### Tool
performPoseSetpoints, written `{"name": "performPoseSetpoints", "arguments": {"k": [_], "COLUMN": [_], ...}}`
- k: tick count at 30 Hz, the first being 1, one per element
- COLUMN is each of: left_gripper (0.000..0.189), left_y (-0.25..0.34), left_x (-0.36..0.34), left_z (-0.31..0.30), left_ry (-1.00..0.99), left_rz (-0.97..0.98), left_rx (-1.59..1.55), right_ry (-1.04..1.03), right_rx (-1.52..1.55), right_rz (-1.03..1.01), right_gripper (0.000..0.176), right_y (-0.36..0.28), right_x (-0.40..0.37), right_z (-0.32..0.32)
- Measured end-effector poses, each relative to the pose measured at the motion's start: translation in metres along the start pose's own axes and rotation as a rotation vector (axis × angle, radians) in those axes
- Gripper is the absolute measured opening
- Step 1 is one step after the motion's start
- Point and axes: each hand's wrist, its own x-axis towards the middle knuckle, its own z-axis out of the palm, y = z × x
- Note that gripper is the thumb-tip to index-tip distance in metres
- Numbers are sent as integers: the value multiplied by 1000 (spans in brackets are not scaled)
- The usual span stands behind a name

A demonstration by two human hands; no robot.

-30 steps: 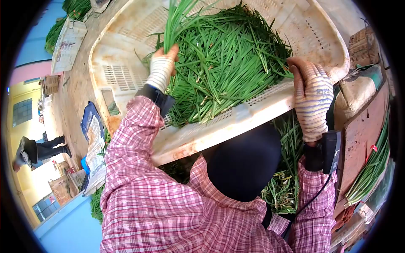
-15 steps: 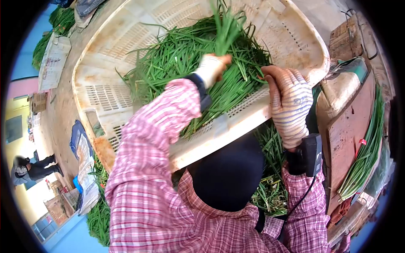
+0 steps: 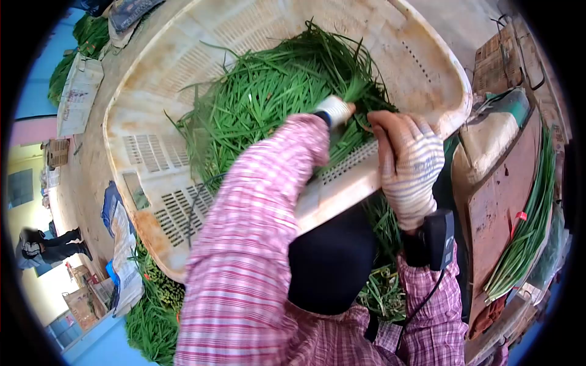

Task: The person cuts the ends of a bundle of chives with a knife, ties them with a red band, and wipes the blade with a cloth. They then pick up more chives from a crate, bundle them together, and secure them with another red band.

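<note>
A large cream plastic basket (image 3: 152,152) is tilted toward me and holds a heap of long green chive-like leaves (image 3: 268,91). My left hand (image 3: 337,110), in a striped knit glove, reaches across into the heap near the basket's near rim, its fingers closed on a bunch of the leaves. My right hand (image 3: 408,165), in the same kind of glove, grips the basket's near rim (image 3: 348,183). Pink plaid sleeves cover both arms. A black device (image 3: 436,239) with a cable is strapped at my right wrist.
More green leaves lie below the basket (image 3: 384,287) and on the ground at lower left (image 3: 149,323). A bundle of leaves (image 3: 525,238) rests on a brown board at the right. Sacks lie at the left. A person (image 3: 43,247) stands far left.
My left hand has swung from the basket's left side across to the right, lowering its bunch into the heap beside my right hand. The basket has tipped further toward me.
</note>
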Motion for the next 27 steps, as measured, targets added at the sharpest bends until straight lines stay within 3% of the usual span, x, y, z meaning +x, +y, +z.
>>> {"name": "performPoseSetpoints", "arguments": {"k": [1,3,4,7,11,14,16,17,20,23,24,25,27], "left_gripper": [42,36,33,29,30,33,34,34,31,27,26,26,36], "left_y": [25,27,37,-2,-72,-95,-221,-250,-250,-223,-203,-153,-142], "left_x": [-48,-97,-135,-197,-250,-268,-230,-219,-224,-221,-219,-228,-201], "left_z": [-32,-90,-116,-186,-243,-245,-246,-243,-223,-192,-183,-173,-132], "left_ry": [-30,-135,-66,81,357,566,616,621,613,618,597,554,329], "left_rz": [-60,93,23,128,-159,-250,-55,-104,-363,50,72,-111,-290], "left_rx": [-296,-349,-661,-543,-550,-206,47,170,126,-304,-369,-365,54], "right_ry": [-3,-31,-13,-14,-4,-8,-4,-2,9,-23,-28,-25,-21], "right_rx": [26,61,43,11,-2,5,11,25,20,52,14,16,16], "right_rz": [9,45,28,17,2,2,9,21,27,58,47,51,54], "right_gripper": [14,13,13,13,13,13,14,14,17,16,16,16,15], "right_y": [0,-1,-2,-2,0,-2,-2,-3,-3,-4,-4,-5,-5], "right_x": [0,-1,-1,-2,-3,-1,-1,-1,-1,0,0,0,0], "right_z": [-2,-2,-2,-1,1,-1,1,1,2,2,1,2,1]}}
